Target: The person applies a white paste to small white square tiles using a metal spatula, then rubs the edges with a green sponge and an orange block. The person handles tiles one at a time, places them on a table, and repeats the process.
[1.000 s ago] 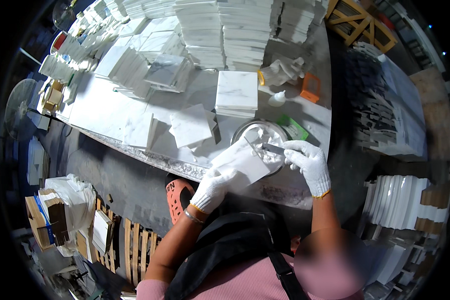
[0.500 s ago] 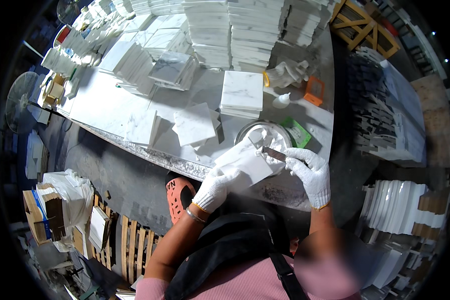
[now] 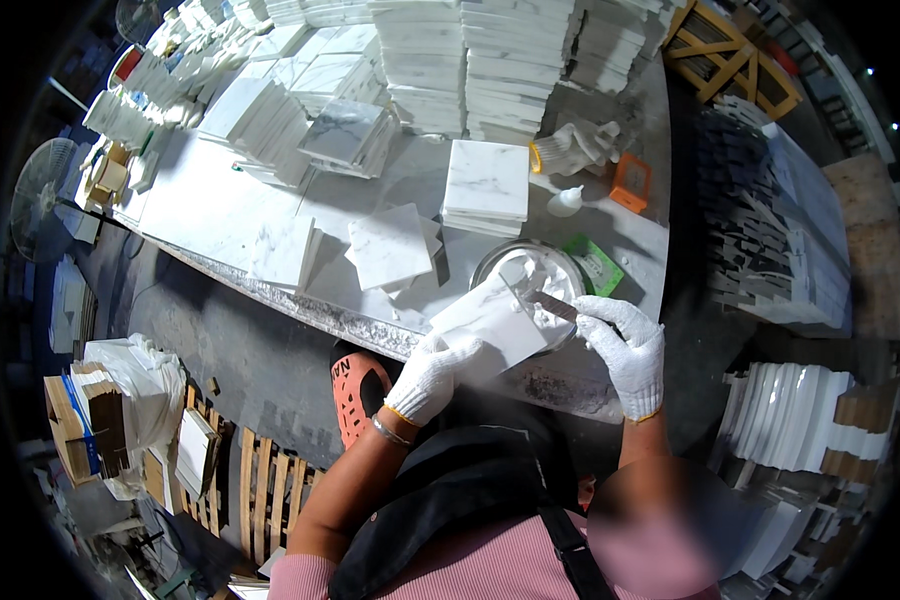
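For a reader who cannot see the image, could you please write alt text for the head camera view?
Two white-gloved hands work at a table edge: the left hand holds a white marble tile, and the right hand holds a small scraper over a round tin of white paste. Stacks of white tiles cover the table.

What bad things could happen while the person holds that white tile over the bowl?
The white tile is held by the left hand at one end only, partly past the table edge, so it might slip and fall. The right hand works a small scraper over the round tin of white paste, and paste could drip onto the table.
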Demonstrator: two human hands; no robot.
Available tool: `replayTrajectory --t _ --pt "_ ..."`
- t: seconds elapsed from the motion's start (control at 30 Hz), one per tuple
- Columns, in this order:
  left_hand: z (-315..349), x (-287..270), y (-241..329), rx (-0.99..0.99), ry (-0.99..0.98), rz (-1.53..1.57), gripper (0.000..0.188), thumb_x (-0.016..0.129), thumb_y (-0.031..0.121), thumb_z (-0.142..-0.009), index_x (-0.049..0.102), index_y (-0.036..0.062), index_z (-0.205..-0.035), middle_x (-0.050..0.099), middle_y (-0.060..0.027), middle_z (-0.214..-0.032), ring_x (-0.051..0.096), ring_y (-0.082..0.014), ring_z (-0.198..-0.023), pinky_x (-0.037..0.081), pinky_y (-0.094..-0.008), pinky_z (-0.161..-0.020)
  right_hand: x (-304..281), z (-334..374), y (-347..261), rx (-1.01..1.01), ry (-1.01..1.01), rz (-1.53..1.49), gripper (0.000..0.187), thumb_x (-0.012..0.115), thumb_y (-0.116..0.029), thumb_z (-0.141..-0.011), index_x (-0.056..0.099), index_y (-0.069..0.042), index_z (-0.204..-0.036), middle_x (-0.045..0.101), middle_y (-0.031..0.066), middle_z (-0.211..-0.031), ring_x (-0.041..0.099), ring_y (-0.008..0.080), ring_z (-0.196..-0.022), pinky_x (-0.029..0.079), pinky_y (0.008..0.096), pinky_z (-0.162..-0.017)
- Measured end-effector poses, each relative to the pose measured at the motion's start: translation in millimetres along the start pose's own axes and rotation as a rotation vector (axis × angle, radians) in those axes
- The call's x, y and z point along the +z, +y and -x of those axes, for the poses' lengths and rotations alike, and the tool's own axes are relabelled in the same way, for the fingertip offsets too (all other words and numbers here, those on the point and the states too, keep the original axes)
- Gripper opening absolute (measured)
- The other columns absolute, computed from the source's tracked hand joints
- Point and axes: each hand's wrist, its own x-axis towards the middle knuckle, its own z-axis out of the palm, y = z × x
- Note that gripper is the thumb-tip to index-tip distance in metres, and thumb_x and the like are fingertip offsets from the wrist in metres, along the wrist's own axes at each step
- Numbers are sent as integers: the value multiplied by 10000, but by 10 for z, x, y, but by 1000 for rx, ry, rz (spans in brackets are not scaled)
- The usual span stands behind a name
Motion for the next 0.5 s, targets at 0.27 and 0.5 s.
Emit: replayTrajectory --t 0.27,0.5 --pt "10 -8 -8 -7 25 -3 524 628 85 -974 475 -35 -1461 657 -100 -1292 643 -166 -1095 512 -313 -970 6 -29 -105 192 -50 -97 199 698 -32 -906 761 -3 -1093 753 56 -937 659 74 -745 502 213 -625" --pt "6 -3 1 -2 34 -18 494 628 85 -980 498 -31 -1442 674 -90 -1248 656 -155 -1049 528 -298 -933 -59 28 -94 223 -43 -32 204 693 -47 -909 759 -5 -1098 742 40 -884 653 68 -737 493 213 -622"
